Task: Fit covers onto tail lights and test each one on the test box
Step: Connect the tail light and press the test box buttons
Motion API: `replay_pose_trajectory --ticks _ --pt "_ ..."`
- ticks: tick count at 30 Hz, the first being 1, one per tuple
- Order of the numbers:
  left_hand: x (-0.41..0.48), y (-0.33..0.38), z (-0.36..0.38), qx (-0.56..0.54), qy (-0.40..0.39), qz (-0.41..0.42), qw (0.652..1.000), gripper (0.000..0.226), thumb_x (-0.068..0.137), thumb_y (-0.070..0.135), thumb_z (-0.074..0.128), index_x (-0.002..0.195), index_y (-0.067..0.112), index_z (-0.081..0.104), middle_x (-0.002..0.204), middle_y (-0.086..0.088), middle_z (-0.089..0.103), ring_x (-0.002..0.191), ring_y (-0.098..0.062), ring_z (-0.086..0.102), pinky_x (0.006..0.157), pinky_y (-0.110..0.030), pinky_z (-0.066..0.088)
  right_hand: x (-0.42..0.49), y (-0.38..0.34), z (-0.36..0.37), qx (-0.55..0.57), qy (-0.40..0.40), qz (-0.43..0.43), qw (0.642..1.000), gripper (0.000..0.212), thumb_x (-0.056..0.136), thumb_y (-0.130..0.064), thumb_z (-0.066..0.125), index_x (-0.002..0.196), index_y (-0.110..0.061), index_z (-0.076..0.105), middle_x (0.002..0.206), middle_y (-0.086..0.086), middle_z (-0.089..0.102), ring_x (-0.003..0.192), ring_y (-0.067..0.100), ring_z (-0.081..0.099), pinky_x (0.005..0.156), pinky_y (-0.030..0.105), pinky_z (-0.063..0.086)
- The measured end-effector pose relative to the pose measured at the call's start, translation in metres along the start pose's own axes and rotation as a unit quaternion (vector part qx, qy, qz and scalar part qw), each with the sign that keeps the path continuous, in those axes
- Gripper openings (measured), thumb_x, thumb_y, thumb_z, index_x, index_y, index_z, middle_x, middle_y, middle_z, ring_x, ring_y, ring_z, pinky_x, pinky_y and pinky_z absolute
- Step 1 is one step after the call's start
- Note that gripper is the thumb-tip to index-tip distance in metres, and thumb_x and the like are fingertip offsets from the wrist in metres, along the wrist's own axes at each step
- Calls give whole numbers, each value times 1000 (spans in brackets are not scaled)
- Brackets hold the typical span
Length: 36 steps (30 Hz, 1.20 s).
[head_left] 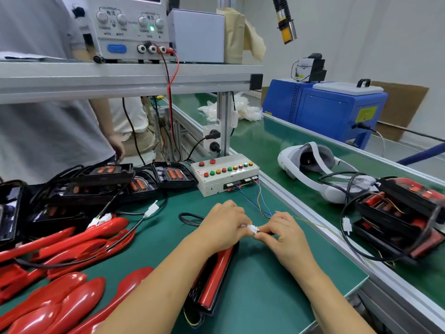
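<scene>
I am watching both hands meeting at mid-bench: the left hand [222,225] and right hand [286,233] are fingertip to fingertip, each pinching the small white connector [252,229] between them. Whether its halves are fully seated I cannot tell.

The tail light [214,280] is lying on the green bench [265,297] under my left wrist, red cover up. Its long axis is running away from me, the far end leaning slightly right toward the connector, the near end pointing at the bench's front edge. Its black cable [190,216] is looping behind the left hand.

Thin wires [260,203] are trailing from the test box [225,174], which is sitting just beyond the hands, down to the right hand.

Loose red covers [72,297] are crowding the left side, with black lights [103,184] piled behind them. To the right, across the rail, a headset [310,165] and a stack of lights [404,220] are resting on the conveyor. A person [48,141] is standing at far left.
</scene>
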<state>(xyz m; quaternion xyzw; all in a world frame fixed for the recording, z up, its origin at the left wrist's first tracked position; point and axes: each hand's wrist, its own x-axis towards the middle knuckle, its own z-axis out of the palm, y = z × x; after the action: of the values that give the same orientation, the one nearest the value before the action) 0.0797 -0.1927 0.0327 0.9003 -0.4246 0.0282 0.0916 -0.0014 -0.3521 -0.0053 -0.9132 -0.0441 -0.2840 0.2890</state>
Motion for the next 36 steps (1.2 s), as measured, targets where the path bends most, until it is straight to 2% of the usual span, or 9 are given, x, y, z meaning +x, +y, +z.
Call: replay_pose_trajectory --ticks 6,12,16,20,22,24,28,33,36 --pt "-3 -4 -7 -13 -28 -56 998 39 95 49 43 118 23 61 107 1 62 110 -22 39 88 -36 33 4 2 -1 -19 0 -15 1000 9 70 -9 84 76 -10 76 64 -21 49 80 20 47 74 27 37" --pt "-31 -31 -42 -49 126 -210 968 31 95 45 45 102 23 65 103 0 60 106 -25 45 88 -39 42 1 18 4 -88 -6 53 995 10 78 -17 79 88 -15 78 74 -8 64 94 24 50 87 28 37" --pt "-69 -42 -59 -66 -50 -336 938 46 92 63 35 83 23 56 90 -1 60 89 -22 56 75 -31 42 -1 24 7 -184 -72 87 976 18 92 -26 60 102 -27 75 94 -9 69 111 22 46 99 30 35" --pt "-98 -42 -51 -109 -181 -357 910 53 97 53 28 113 12 57 95 -12 63 67 -24 62 60 -25 47 0 27 8 -213 -124 108 963 34 98 -25 42 122 -32 65 124 -18 60 134 16 30 113 27 21" --pt "-104 -41 -44 -121 -191 -348 910 48 100 44 26 128 13 50 116 -13 55 72 -23 59 57 -24 44 0 21 8 -211 -121 100 965 36 98 -23 41 126 -29 62 131 -15 57 138 18 26 116 30 18" --pt "-108 -39 -39 -173 -169 -372 896 54 100 50 27 124 11 54 126 -10 54 95 -23 60 75 -27 47 -1 12 8 -158 -72 70 982 35 96 -17 48 127 -22 63 130 -9 59 138 23 29 116 36 22" --pt "-114 -36 -30 -251 -141 -388 875 52 93 59 40 98 14 65 97 -2 68 84 -18 62 71 -26 46 -1 -9 13 -65 -41 -78 994 35 91 -17 54 123 -22 67 127 -8 62 133 26 39 113 47 23" --pt "-122 -22 -22 -549 -91 -366 746 42 86 52 60 97 12 56 87 -8 73 72 -21 67 68 -32 55 4 -5 20 -193 -182 9 964 38 102 -41 37 139 -40 48 145 -19 44 148 19 9 119 38 -5" --pt "-125 -13 -18 -623 -75 -346 697 41 86 44 65 99 7 49 93 -16 65 76 -26 66 70 -37 57 7 3 22 -244 -202 54 947 39 102 -46 31 136 -44 48 138 -21 49 145 16 13 119 37 -1"
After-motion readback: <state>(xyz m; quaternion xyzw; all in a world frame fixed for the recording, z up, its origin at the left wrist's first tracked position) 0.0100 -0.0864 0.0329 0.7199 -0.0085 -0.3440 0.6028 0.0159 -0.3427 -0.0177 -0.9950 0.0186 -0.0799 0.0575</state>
